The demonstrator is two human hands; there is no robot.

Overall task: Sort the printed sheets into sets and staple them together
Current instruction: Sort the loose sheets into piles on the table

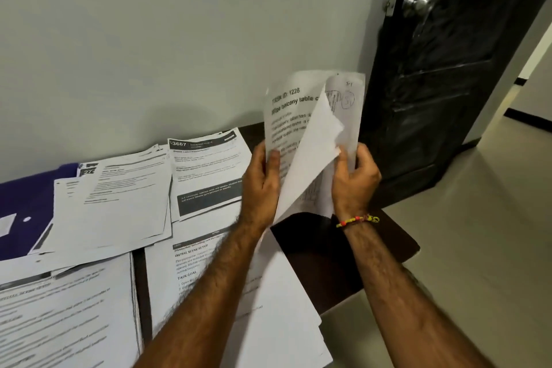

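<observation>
Left hand (263, 179): gripping the left edge of a held set of sheets (301, 116), thumb lying across the printed front page, fingers curled behind.
Right hand (355, 176): pinching the right edge of the same set, fingers curling round the back pages; a beaded bracelet (358, 219) is sitting on the wrist.
Held set of sheets: standing upright in the air above the far right part of the table (343, 251), one blank-backed page (310, 158) folding forward and down between the hands.
Sheets on the table (119, 203): lying in overlapping piles at left and centre, printed sides up; one headed sheet (206, 167) is lying far centre, just left of the left hand.
Purple folder (27, 200): lying at far left, partly under the piles.
Door (442, 69): dark, standing at far right with a metal knob (418, 4).
</observation>
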